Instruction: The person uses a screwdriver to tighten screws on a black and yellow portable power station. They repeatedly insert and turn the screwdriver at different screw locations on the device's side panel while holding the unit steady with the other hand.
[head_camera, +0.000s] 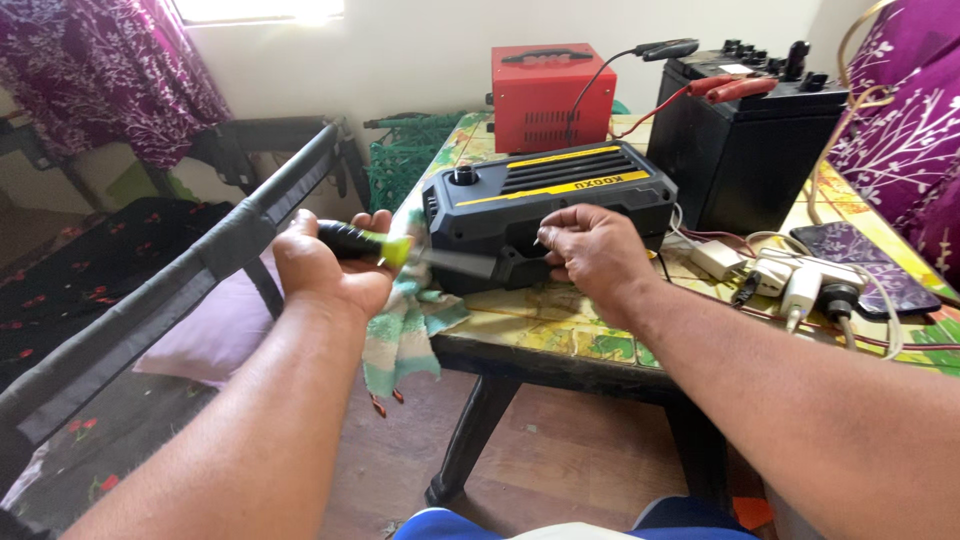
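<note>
Black-yellow device (545, 205) at table edge (560, 352), hands (330, 265) flanking

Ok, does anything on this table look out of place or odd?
A few things do. The black and yellow device sits right at the table edge, tipped toward the person. A green cloth droops off that edge. On the black battery the clamps lie loose, and plugs and cables are tangled beside it.

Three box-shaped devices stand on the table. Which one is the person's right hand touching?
The black and yellow unit at the table's front edge. The right hand touches it; the red box and the black battery stand behind, untouched.
</note>
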